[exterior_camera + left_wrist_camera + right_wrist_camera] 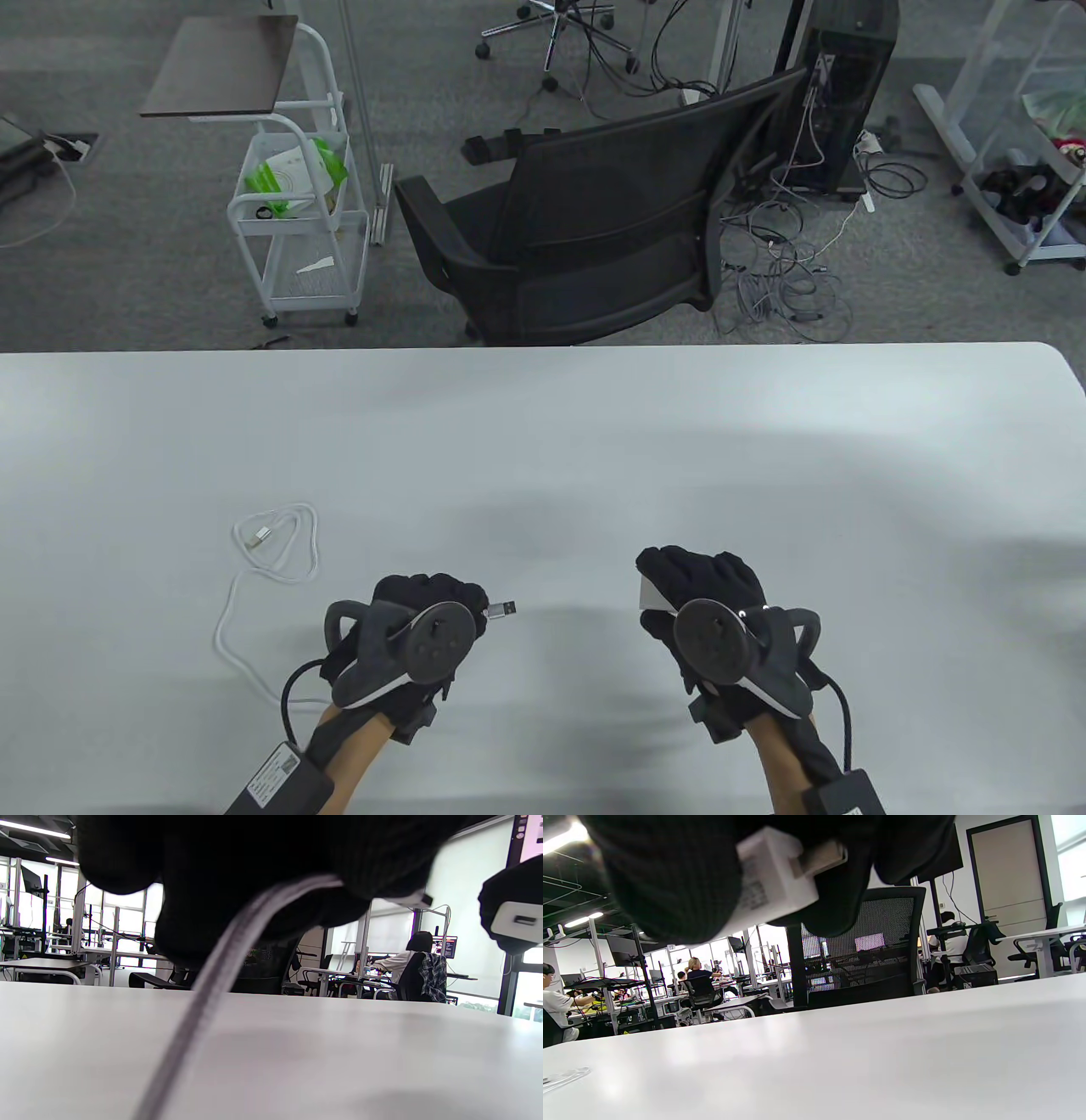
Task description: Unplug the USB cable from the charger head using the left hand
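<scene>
My left hand [424, 620] grips the white USB cable [254, 586] near its metal USB plug [502, 609], which sticks out to the right, free in the air. The cable trails left across the table into a loose coil. In the left wrist view the cable [220, 971] runs down from my fingers to the table. My right hand [704, 594] holds the white charger head [649, 594]; it shows in the right wrist view [772, 878] and in the left wrist view [515, 921] with its port bare. Plug and charger are apart.
The white table [594, 441] spans the view, with its far edge at mid-height. A black mesh office chair [594, 238] stands just beyond that edge. A white cart [297, 212] and floor cables lie farther back.
</scene>
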`<state>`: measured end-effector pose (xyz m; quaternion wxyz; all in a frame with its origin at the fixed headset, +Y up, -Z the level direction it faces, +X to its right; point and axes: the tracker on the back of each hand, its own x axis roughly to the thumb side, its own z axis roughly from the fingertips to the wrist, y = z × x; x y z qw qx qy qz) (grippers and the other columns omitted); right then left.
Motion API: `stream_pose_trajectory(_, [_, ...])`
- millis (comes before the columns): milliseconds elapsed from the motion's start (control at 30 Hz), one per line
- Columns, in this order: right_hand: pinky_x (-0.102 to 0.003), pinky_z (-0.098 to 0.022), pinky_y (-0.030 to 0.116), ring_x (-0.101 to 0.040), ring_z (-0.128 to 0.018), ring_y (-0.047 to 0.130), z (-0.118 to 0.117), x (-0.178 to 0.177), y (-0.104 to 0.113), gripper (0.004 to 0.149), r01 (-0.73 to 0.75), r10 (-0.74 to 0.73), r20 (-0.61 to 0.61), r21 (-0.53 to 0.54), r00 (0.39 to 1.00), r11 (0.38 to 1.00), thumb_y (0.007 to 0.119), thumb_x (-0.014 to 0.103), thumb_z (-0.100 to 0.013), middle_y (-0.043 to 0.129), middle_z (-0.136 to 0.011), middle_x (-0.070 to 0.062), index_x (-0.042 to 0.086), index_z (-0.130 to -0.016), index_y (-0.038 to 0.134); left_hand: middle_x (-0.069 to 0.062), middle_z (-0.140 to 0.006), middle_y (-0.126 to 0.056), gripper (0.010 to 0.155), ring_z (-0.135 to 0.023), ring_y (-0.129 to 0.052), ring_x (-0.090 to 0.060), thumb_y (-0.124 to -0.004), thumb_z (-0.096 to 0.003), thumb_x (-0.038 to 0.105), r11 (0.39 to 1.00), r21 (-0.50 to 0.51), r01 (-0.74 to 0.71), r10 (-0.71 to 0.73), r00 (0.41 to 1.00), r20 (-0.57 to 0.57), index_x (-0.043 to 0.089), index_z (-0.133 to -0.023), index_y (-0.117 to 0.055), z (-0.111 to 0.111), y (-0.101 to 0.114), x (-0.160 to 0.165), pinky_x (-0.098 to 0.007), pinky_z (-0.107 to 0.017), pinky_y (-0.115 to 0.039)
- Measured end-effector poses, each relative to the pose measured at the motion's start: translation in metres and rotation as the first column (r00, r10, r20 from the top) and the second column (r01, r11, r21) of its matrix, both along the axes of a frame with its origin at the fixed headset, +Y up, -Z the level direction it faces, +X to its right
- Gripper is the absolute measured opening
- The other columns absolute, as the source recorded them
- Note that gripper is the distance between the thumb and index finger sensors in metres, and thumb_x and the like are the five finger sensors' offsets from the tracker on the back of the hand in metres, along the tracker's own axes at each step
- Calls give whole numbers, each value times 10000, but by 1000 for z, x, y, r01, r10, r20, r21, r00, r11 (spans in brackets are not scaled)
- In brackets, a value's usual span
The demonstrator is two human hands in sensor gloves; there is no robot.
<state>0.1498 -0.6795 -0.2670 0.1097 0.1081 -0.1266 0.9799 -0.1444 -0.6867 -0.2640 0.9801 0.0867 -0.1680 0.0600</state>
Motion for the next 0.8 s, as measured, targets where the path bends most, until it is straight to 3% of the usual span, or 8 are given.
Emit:
stream_pose_trajectory(133, [-522,-728,667,-229,-890,928,-4,2,-6,661,-1,2,23,-22,1000,1000,917,413,-320,816,-988,34,341,-939,700,30,-604,-1076,441,-495,-1096,-242,-791,-305,437,1000,-18,-6,6,1000,2,286,-694,-931,0,-1,0,-524,-552,-803])
stream_pose_trajectory(367, [-494,-745,666,-207,-896,937,-20,-2,-40,671,-94,110,93,-162,989,982,910,426,-317,780,-1000,37,348,-944,682,25,-607,-1076,440,-501,-1095,-245,-791,-306,436,999,-39,-1,1,1000,-6,287,-695,-932,-1,-4,-1,-525,-556,-800])
stream_pose_trajectory(467, [-479,-756,660,-192,-898,941,-28,-5,-59,672,-113,148,125,-252,981,961,911,435,-315,786,-996,55,360,-941,681,27,-610,-1076,442,-504,-1094,-247,-791,-305,435,998,-59,2,-2,1000,-5,286,-696,-932,-1,-7,-1,-527,-557,-798])
stream_pose_trajectory(600, [-497,-776,634,-178,-923,919,-36,-13,-87,662,-239,304,126,-371,944,897,905,461,-308,823,-979,104,399,-931,689,29,-610,-1075,442,-506,-1093,-245,-791,-305,435,997,-71,20,-20,1000,-1,288,-696,-932,-2,-10,0,-526,-560,-796])
stream_pose_trajectory(800, [-504,-780,623,-162,-928,896,-37,-16,-90,667,-260,329,142,-364,933,894,903,477,-302,824,-975,129,418,-927,679,26,-610,-1075,442,-508,-1092,-249,-792,-305,434,997,-80,21,-21,1000,1,285,-697,-933,-3,-11,0,-528,-561,-794])
